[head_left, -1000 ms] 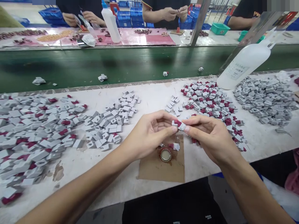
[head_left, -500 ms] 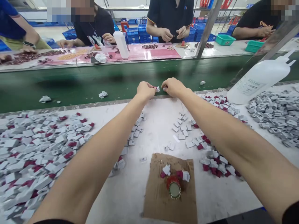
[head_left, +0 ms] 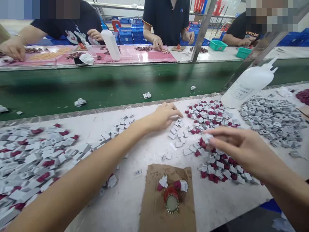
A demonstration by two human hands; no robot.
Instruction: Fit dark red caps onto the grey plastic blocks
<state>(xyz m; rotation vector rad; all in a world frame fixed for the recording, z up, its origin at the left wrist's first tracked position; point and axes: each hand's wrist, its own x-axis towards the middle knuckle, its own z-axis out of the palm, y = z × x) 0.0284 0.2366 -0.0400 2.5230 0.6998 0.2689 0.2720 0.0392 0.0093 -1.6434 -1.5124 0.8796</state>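
Note:
My left hand point(head_left: 166, 116) reaches over the white table with its fingers apart, beside a few small white plastic pieces point(head_left: 178, 127). Between the thumb and fingers of my right hand point(head_left: 233, 143) is a small white plastic piece point(head_left: 207, 138). Just below that hand lies a pile of white-and-maroon pieces point(head_left: 219, 169). On a brown cardboard sheet point(head_left: 166, 216) sits a red container with a crimped metal rim point(head_left: 172, 202). Two white-and-maroon pieces point(head_left: 182, 185) lie beside it.
A white squeeze bottle point(head_left: 248, 85) stands at the right, near a grey heap of parts point(head_left: 272, 119). White and maroon pieces point(head_left: 29, 158) cover the left side. Beyond, a green belt point(head_left: 116, 83) carries a white piece point(head_left: 147, 95) and others. Co-workers point(head_left: 166, 22) sit across.
Both hands have drawn back from the belt, leaving a white piece on it. My left hand has come over the white pieces; my right hand is now at the right-hand pile. The view has shifted.

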